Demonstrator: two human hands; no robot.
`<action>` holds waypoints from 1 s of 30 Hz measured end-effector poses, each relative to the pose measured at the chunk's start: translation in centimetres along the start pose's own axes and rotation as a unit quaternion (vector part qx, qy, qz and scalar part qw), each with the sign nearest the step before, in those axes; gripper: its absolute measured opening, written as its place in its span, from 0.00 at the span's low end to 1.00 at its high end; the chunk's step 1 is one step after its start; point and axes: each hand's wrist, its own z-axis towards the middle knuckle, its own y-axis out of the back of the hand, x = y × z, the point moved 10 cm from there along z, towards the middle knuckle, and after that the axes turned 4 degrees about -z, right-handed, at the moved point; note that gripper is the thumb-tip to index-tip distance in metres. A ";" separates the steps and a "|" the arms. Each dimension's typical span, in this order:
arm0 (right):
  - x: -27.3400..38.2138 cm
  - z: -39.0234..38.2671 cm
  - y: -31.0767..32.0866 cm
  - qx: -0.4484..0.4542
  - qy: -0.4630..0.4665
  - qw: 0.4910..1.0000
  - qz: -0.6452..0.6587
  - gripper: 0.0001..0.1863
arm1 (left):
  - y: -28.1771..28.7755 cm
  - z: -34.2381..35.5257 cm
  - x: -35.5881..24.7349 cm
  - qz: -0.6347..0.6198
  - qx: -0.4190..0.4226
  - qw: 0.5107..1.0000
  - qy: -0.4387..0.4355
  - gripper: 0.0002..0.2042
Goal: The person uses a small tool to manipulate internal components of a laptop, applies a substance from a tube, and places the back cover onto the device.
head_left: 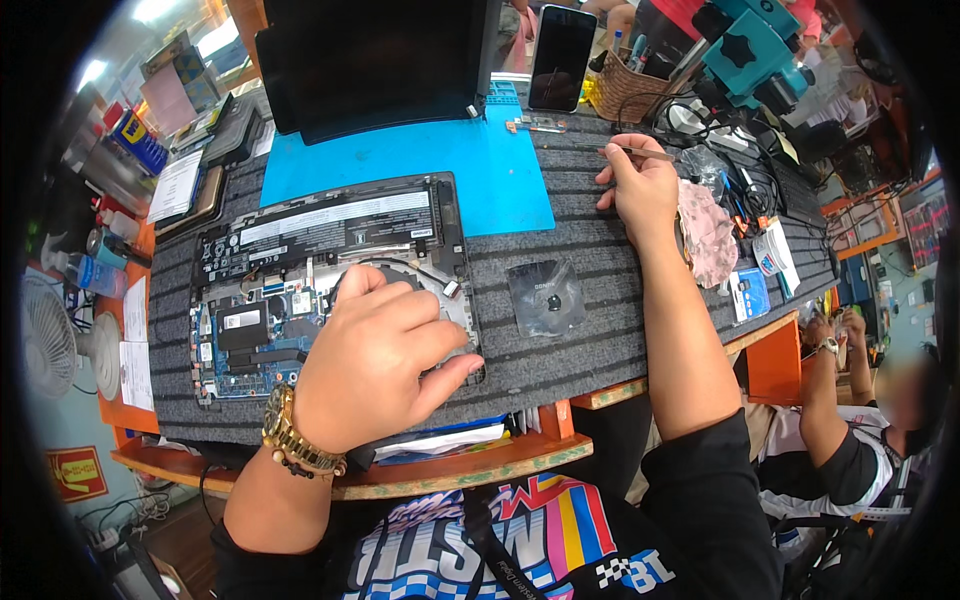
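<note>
An opened laptop base (340, 205) lies on the striped grey mat, its battery (335, 222) and blue circuit board (235, 375) exposed. Over its right half is my left hand (385, 350), fingers curled down and thumb out to the side; the fingertips and anything in them are hidden. My right hand (640, 190) is raised above the mat at the right, pinching a slim metal tool, apparently tweezers (652, 153). Between the hands lies a clear plastic bag (570, 318) with a dark piece in it. The laptop's dark screen (385, 70) stands behind, on a blue mat (400, 165).
A phone (562, 60) stands upright at the back, beside a woven basket (625, 95) of tools. A teal microscope (750, 55), cables and a pink cloth (708, 235) crowd the right. Papers and a spray can (137, 140) are left. Another person sits at far right.
</note>
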 end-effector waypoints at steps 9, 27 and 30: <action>0.3 -0.3 -1.1 0.027 0.010 0.998 -0.057 0.12 | -0.1 0.0 -0.3 0.008 0.012 1.000 0.000 0.10; 0.8 -0.2 -1.7 0.080 0.028 0.996 -0.035 0.09 | -0.5 0.1 -0.5 0.006 0.020 1.000 -0.001 0.09; 0.7 -0.4 -1.6 0.083 0.002 0.996 -0.030 0.09 | -0.6 0.0 -0.3 0.005 0.020 1.000 0.002 0.09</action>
